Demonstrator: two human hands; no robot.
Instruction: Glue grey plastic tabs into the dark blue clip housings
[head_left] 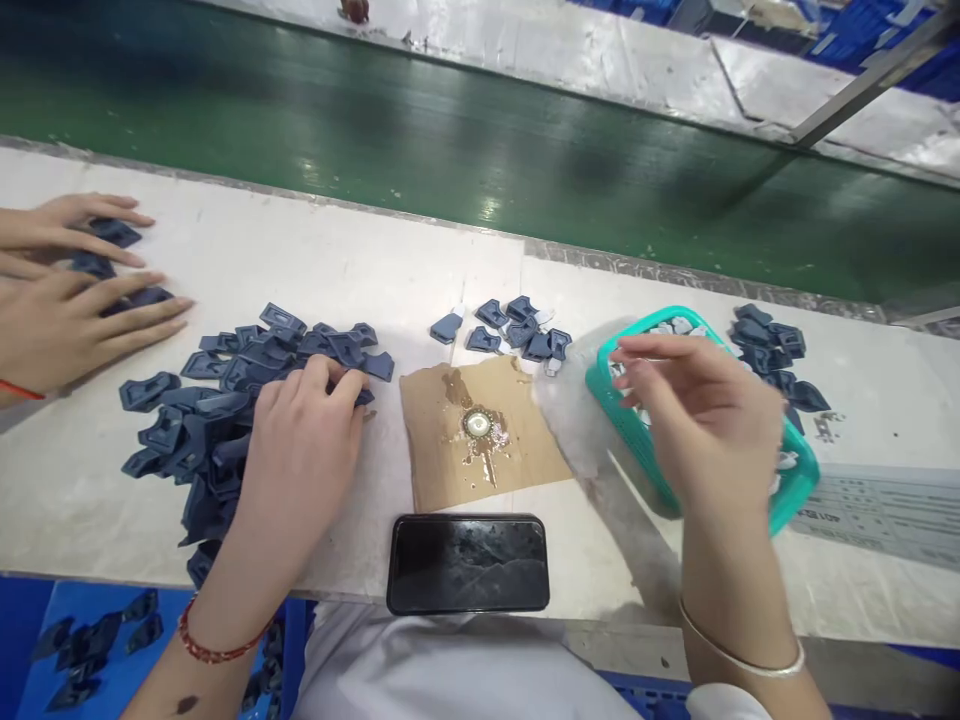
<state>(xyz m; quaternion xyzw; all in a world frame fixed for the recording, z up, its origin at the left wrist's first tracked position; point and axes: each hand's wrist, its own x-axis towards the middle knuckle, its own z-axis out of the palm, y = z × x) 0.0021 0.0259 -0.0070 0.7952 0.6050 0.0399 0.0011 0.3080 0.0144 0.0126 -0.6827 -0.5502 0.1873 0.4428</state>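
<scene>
My left hand (pixel 304 430) rests at the right side of a heap of dark blue-grey plastic parts (pixel 202 425), its fingers curled down on a part; what they pinch is hidden. Above a green basket (pixel 637 460) holding small white pieces (pixel 679 326), my right hand (pixel 705 420) hovers with thumb and fingertips close together, and anything between them is too small to tell. Between the hands, a brown cardboard piece (pixel 439 460) carries a round metallic disc (pixel 478 424) amid wet spots. Behind the cardboard lie several dark parts (pixel 538 346), some with white pieces attached.
A black phone (pixel 469 564) lies near the front edge. More dark parts (pixel 769 350) and a printed sheet (pixel 885 510) are at the right. Another person's hands (pixel 82 310) touch parts at left. A green belt (pixel 420 140) runs behind; blue bins (pixel 37 650) sit below.
</scene>
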